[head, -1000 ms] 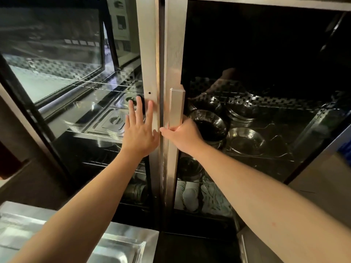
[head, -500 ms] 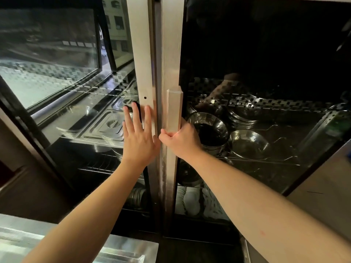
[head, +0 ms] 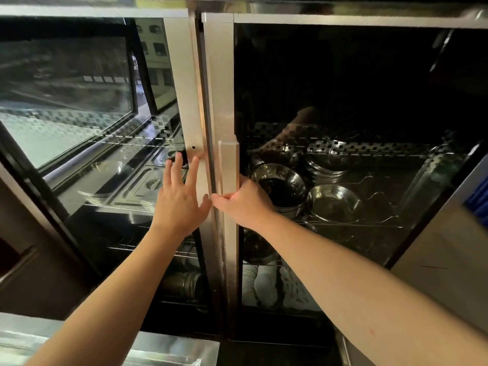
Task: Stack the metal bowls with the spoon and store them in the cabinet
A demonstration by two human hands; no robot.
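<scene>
A steel cabinet with two dark glass doors fills the view. My right hand (head: pixel 244 200) is wrapped around the vertical metal handle (head: pixel 228 165) of the right door (head: pixel 343 88). My left hand (head: pixel 179 199) lies flat, fingers spread, against the steel frame and glass of the left door (head: pixel 184 88). Behind the right glass, stacked metal bowls (head: pixel 284 188) sit on a wire shelf (head: pixel 369 223), with a single bowl (head: pixel 334 204) beside them and more stacks (head: pixel 327 165) behind. No spoon can be made out.
Behind the left glass lie steel trays (head: pixel 126 186) and plates. Lower shelves hold white dishes (head: pixel 264 283) and a metal pot (head: pixel 184 285). A steel counter (head: pixel 158 350) sits at the bottom left, and a steel panel (head: pixel 443 260) flanks the cabinet on the right.
The view has tilted up a little, showing the cabinet's top edge. Both hands stay in the same places on the doors.
</scene>
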